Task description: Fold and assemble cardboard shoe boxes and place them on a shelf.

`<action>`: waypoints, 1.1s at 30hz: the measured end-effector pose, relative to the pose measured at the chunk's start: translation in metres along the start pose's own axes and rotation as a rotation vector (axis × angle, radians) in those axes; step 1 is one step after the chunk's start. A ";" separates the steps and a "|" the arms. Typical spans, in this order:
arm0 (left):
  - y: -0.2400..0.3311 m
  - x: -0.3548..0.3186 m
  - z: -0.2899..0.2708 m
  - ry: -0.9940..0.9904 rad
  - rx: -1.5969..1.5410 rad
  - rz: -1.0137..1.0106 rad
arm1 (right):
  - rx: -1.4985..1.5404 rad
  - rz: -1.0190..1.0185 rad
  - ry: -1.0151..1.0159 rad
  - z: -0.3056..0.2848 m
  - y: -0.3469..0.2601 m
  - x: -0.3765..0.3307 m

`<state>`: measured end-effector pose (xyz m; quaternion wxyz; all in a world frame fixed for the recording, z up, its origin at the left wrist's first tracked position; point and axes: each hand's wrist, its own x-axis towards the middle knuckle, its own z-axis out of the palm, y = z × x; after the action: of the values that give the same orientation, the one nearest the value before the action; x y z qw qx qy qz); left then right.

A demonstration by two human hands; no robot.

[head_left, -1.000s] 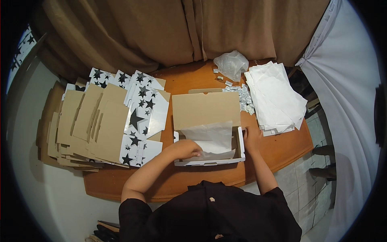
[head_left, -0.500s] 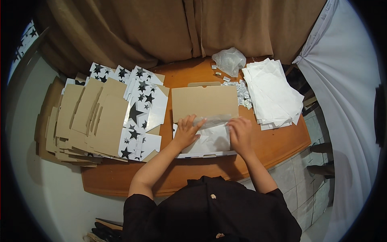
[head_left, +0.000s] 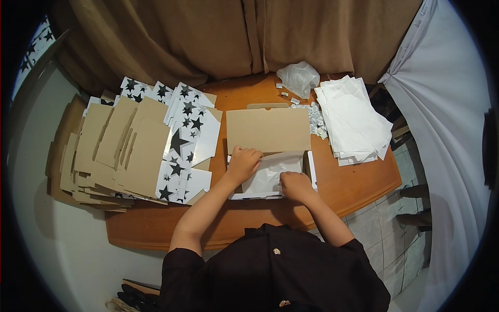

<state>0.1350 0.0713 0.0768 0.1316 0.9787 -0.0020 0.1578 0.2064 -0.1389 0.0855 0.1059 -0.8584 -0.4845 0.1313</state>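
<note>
One open white box (head_left: 270, 179) sits at the middle of the wooden table (head_left: 358, 182), just in front of the person. Its single brown lid flap (head_left: 268, 130) stands open at 12 o'clock from the tray. One sheet of white tissue paper (head_left: 270, 171) lies inside the box.

The left hand (head_left: 243, 164) rests at the box's 9 o'clock side, fingers together and curled down onto the paper near the lid hinge. The right hand (head_left: 296, 186) presses on the paper at the tray's 5 o'clock corner, fingers bent and close together, clamping nothing that can be made out.

At 3 o'clock from the box lies one stack of white paper sheets (head_left: 353, 122). At 1 o'clock sits one crumpled clear plastic bag (head_left: 297, 78), with a scatter of small white scraps (head_left: 316, 117) too small to count. At 9 o'clock spreads a heap of flattened boxes (head_left: 125, 148), brown inside and white with black stars outside, overlapping too much to count. Brown curtains (head_left: 208, 36) hang at 12 o'clock.
</note>
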 end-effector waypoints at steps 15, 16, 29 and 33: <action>0.011 0.020 0.019 0.240 0.198 0.073 | -0.035 0.106 0.011 0.037 0.014 0.020; 0.011 0.020 0.019 0.239 0.197 0.074 | -0.034 0.107 0.011 0.042 0.015 0.021; 0.003 0.008 0.019 0.196 0.106 0.136 | 0.054 0.224 -0.079 0.024 0.024 0.026; -0.008 0.001 0.014 0.205 0.052 0.242 | 0.341 0.169 -0.005 -0.042 -0.007 -0.007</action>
<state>0.1405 0.0756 0.0618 0.0859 0.9531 -0.1025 0.2714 0.2111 -0.1436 0.1282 0.2373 -0.8653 -0.3816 0.2222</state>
